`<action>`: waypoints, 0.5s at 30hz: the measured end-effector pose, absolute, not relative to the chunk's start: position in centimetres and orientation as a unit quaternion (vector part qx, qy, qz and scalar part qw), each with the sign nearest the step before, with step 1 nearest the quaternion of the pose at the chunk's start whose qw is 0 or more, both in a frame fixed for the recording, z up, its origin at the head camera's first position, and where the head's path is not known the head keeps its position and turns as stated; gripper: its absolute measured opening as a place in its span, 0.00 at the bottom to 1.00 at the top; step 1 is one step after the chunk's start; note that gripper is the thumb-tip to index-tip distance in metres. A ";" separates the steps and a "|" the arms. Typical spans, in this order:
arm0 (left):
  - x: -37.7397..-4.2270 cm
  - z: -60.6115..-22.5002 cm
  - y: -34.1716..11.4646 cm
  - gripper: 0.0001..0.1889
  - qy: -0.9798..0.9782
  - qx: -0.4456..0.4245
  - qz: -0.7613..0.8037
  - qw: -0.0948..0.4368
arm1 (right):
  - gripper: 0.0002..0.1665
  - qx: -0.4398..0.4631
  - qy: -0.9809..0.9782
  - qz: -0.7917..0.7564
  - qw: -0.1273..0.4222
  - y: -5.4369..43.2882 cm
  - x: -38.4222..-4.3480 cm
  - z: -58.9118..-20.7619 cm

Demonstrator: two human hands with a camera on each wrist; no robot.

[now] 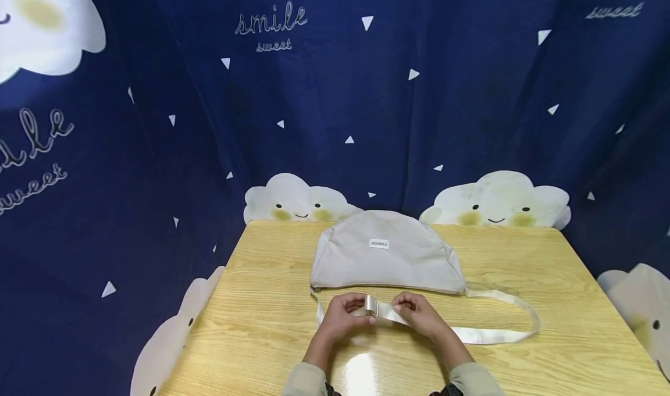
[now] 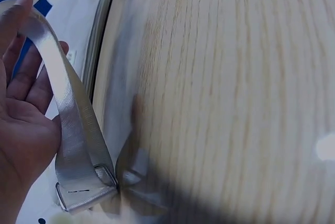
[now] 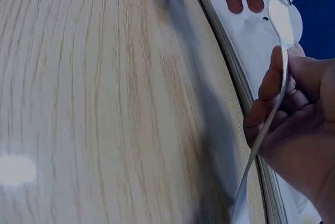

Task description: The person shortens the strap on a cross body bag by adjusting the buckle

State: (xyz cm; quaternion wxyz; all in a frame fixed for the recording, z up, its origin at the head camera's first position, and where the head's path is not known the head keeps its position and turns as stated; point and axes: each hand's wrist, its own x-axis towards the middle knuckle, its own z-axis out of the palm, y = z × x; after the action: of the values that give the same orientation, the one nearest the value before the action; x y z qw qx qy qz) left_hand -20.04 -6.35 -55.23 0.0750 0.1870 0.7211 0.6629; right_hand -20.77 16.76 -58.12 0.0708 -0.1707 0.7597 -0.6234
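Observation:
A pale beige bag point(image 1: 387, 262) with a small white label lies on the table, its long strap point(image 1: 492, 336) attached at both ends. Near the bag's front edge, my left hand point(image 1: 342, 314) holds a looped part of the strap between thumb and fingers, beside a metal slider point(image 1: 374, 307). Another metal buckle point(image 2: 107, 176) hangs on the strap below the left palm in the left wrist view. My right hand point(image 1: 419, 313) pinches the strap between thumb and index finger, just right of the slider. The pinched strap point(image 3: 261, 130) runs down past the palm in the right wrist view.
The wooden table point(image 1: 251, 326) has a glossy top that reflects light near my wrists. Dark blue curtain point(image 1: 335, 93) with clouds and triangles hangs behind it and at both sides. The strap's slack curves over the table to the right of the bag.

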 end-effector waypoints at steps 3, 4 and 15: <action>-20.2 -55.9 -6.1 0.20 0.714 0.184 0.671 0.078 | 0.04 -0.180 0.749 -0.633 0.073 16.4 -20.9 -58.1; -20.3 -56.2 -6.0 0.20 0.712 0.182 0.673 0.080 | 0.04 -0.184 0.748 -0.633 0.073 16.2 -20.9 -58.1; -21.2 -58.3 -5.9 0.22 0.729 0.168 0.658 0.080 | 0.08 -0.196 0.773 -0.602 0.050 16.5 -20.2 -56.5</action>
State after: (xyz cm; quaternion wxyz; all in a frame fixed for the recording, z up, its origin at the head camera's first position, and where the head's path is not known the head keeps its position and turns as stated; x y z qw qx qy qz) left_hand -21.23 -5.92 -58.34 0.0805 0.1680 0.7295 0.6582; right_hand -20.22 16.51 -56.53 0.0496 -0.1964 0.7727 -0.6015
